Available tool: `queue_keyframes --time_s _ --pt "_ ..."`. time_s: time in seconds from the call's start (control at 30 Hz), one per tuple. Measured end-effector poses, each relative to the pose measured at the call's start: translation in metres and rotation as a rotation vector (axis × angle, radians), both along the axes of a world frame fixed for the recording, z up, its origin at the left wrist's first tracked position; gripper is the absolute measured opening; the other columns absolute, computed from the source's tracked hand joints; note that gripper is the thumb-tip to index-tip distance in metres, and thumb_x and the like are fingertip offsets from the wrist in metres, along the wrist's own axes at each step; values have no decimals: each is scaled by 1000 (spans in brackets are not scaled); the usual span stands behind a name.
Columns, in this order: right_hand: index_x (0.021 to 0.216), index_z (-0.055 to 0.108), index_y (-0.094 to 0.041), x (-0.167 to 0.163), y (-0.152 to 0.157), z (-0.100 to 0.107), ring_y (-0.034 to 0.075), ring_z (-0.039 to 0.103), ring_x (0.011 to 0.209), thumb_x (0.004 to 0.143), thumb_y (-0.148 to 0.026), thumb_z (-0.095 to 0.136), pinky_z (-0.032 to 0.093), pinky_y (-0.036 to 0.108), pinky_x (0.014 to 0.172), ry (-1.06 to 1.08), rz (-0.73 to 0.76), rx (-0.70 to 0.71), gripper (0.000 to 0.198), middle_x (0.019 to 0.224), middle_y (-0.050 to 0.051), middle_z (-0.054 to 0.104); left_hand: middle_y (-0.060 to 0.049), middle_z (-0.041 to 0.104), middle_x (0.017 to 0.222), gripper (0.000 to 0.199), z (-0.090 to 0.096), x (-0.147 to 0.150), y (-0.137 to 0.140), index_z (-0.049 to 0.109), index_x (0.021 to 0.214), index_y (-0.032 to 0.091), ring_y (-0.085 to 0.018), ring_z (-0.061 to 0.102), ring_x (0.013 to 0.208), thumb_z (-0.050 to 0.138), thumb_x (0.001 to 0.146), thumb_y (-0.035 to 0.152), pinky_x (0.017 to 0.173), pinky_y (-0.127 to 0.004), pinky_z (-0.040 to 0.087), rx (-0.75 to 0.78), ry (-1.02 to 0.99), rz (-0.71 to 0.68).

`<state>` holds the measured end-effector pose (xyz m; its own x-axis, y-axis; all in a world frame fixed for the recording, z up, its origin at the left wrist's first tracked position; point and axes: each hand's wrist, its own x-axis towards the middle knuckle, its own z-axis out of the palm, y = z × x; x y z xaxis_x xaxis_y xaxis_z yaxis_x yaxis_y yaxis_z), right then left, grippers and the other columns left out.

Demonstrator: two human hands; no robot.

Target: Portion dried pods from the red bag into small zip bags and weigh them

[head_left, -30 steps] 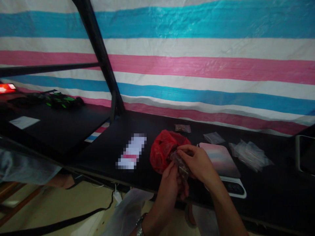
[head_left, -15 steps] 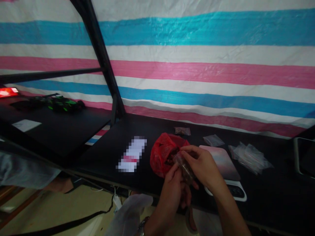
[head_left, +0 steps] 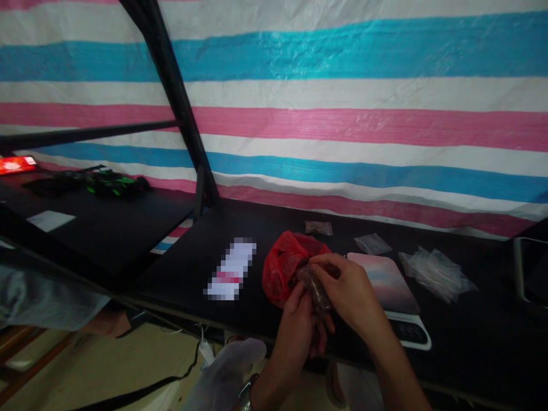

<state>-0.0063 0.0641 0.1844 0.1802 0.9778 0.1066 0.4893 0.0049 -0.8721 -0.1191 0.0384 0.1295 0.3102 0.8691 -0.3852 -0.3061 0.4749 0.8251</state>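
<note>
A small clear plastic bag [head_left: 319,294] with brownish contents is held between my two hands. My left hand [head_left: 299,322] grips it from below and the left, fingers curled. My right hand [head_left: 346,285] pinches its upper edge between thumb and fingers. Just behind the hands, a red plastic bag [head_left: 278,268] stands with its mouth open, dark bits partly showing inside. To the right of my right hand lies a flat scale [head_left: 387,282] with a pinkish-grey plate and a dark button panel, partly covered by my wrist.
A filled small bag [head_left: 318,228] lies behind the red one. Further right are a flat clear bag [head_left: 372,244], a pile of clear bags [head_left: 439,274] and a dark-screened device [head_left: 533,268]. A blurred-out sheet [head_left: 231,271] lies left. Another person's arm [head_left: 107,323] shows at lower left.
The clear bag has tilted slightly and sits a little higher. My right fingers have shifted slightly left along its upper edge. The view has moved a little.
</note>
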Motion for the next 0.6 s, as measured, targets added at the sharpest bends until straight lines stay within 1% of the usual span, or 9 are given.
queue_keyframes --time_s 0.1,0.2,0.27,0.33,0.4,0.5,0.6 --pt "93 84 -23 3 -3 3 25 75 88 87 -27 66 56 37 85 -30 -3 12 20 97 7 83 6 61 50 84 -5 1 1 51 139 17 -11 44 27 64 76 71 32 -19 19 -10 -28 -17" --pt "94 84 -24 5 -4 4 24 75 85 88 -28 66 56 36 82 -17 52 0 20 93 6 83 5 62 50 79 -12 3 1 51 139 16 -12 46 28 65 78 64 33 -19 19 -73 -75 0" --pt "98 84 -24 5 -4 4 24 75 83 88 -28 65 56 35 80 -17 47 12 21 92 6 82 6 59 48 76 -14 3 1 49 142 17 -13 45 27 64 80 59 33 -18 18 -119 -97 39" --pt "96 83 -24 3 -3 3 24 75 84 88 -27 65 55 35 80 -41 54 8 21 93 6 83 9 56 45 74 -15 3 1 47 145 19 -13 41 26 62 82 57 32 -19 17 -127 -109 51" --pt "92 83 -24 0 -4 3 25 75 88 88 -26 64 55 36 83 -71 61 3 19 95 6 83 10 53 43 75 -13 2 1 47 145 20 -13 38 25 62 82 58 31 -19 17 -106 -102 38" --pt "96 83 -24 1 -5 6 25 75 92 89 -30 64 55 37 86 -58 37 24 21 100 7 83 9 53 44 79 -9 2 1 50 141 20 -13 41 27 62 80 67 31 -19 20 -70 -59 39" --pt "100 82 -23 9 -6 9 24 76 88 88 -33 65 57 36 81 22 58 6 23 99 8 83 8 55 50 81 -4 3 0 54 136 20 -11 42 30 65 77 75 32 -19 23 11 -4 86"
